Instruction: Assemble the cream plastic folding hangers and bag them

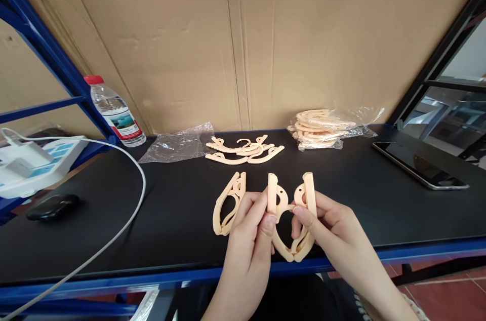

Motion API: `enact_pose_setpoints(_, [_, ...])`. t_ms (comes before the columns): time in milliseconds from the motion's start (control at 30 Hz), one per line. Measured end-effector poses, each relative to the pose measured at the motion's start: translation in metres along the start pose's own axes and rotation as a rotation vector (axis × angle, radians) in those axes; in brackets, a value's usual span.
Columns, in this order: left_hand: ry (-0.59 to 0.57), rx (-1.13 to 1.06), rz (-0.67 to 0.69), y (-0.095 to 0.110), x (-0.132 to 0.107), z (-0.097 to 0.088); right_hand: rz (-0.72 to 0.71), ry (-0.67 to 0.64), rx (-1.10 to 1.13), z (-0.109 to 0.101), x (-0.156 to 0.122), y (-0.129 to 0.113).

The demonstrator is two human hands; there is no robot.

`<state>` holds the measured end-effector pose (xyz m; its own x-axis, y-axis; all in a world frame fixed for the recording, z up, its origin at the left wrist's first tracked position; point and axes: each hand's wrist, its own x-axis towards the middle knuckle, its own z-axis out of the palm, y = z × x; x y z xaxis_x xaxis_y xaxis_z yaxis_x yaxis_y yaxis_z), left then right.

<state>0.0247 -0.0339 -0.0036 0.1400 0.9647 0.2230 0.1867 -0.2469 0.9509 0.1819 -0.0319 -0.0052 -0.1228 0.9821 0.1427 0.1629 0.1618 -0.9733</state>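
Observation:
Between my two hands is a cream plastic folding hanger [309, 194], held over the table's front edge. Its two arms point up and stand apart, joined at a hinge at the bottom. My left hand [250, 235] pinches the left arm with thumb and fingers, and my right hand [330, 227] grips the right arm the same way. Just left of my left hand lies a second, folded hanger [218, 209] on the black tabletop. Farther back, unfolded hangers [246, 151] lie overlapping, their arms spread and a hook showing.
Hangers in clear wrapping [319, 128] are piled at the back right, near a phone [417, 164]. An empty plastic bag [176, 146] and a water bottle [117, 113] stand back left. A white cable [142, 179] crosses the left side, by a mouse [53, 207] and power strip [64, 154].

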Motion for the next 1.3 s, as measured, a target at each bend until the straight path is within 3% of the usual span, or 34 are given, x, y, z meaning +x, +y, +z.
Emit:
enact_pose_setpoints(100, [-0.058,-0.017,0.01,-0.001,0.0,-0.001,-0.01,0.026,-0.002,0.002,0.002,0.001])
enact_pose_setpoints(467, [-0.091,0.004,0.044,-0.002,-0.002,-0.006,-0.049,0.04,-0.073,0.006,0.007,-0.005])
enact_pose_setpoints(633, [-0.055,-0.049,0.01,0.002,-0.001,-0.001,-0.034,-0.105,0.076,0.007,0.007,-0.004])
enact_pose_setpoints(833, [0.081,-0.071,-0.022,0.001,-0.002,0.005,0.101,-0.314,0.386,0.003,0.012,-0.004])
enact_pose_setpoints(967, [0.076,-0.016,0.03,0.001,-0.003,0.004,0.071,-0.246,0.209,-0.006,0.015,-0.014])
enact_pose_setpoints(1167, [0.068,0.204,0.178,0.008,-0.002,-0.006,0.08,-0.391,0.099,-0.023,0.03,-0.034])
enact_pose_setpoints(1300, [0.079,0.332,0.248,0.005,0.0,-0.011,0.007,-0.397,-0.061,-0.021,0.041,-0.043])
